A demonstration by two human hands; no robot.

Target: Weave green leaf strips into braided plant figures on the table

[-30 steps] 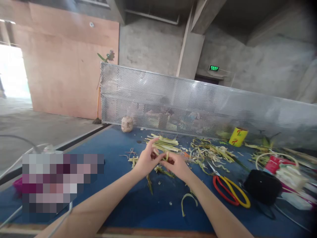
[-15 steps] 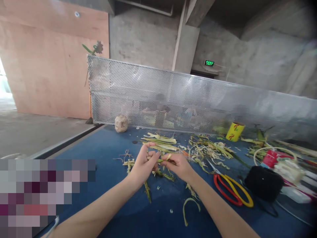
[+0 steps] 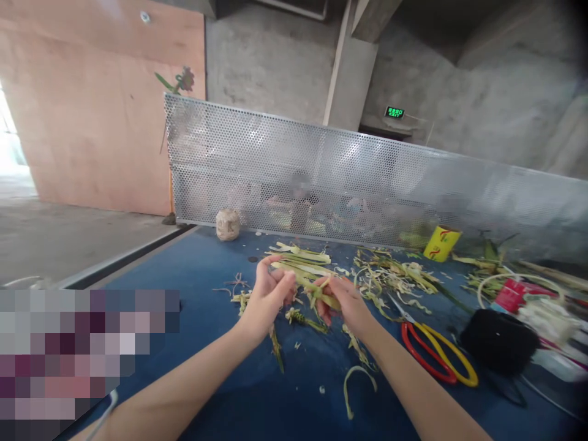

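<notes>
My right hand (image 3: pixel 346 299) is closed around a pale green plant strip (image 3: pixel 325 296), which looks folded or knotted near the fingertips. Just left of it, my left hand (image 3: pixel 270 291) has its fingers curled and its thumb pressed towards them. Whether it grips the strip's far end is hidden. Behind both hands, flat pale green strips (image 3: pixel 303 257) lie side by side on the blue table (image 3: pixel 184 269). Under the hands is a knotted green plant piece (image 3: pixel 305 320). A curled peel (image 3: pixel 348 392) lies nearer to me.
Scissors (image 3: pixel 436 349) with red and yellow handles lie right of my right arm, beside a black pouch (image 3: pixel 500 340). Plant scraps (image 3: pixel 397 272), a yellow roll (image 3: pixel 441 243) and a wrapped beige bundle (image 3: pixel 228 225) are farther back. A perforated metal panel (image 3: pixel 275 147) bounds the table.
My hands have moved apart, the right one drawing to the right with the strip. More of the strip shows between them. The view has shifted slightly.
</notes>
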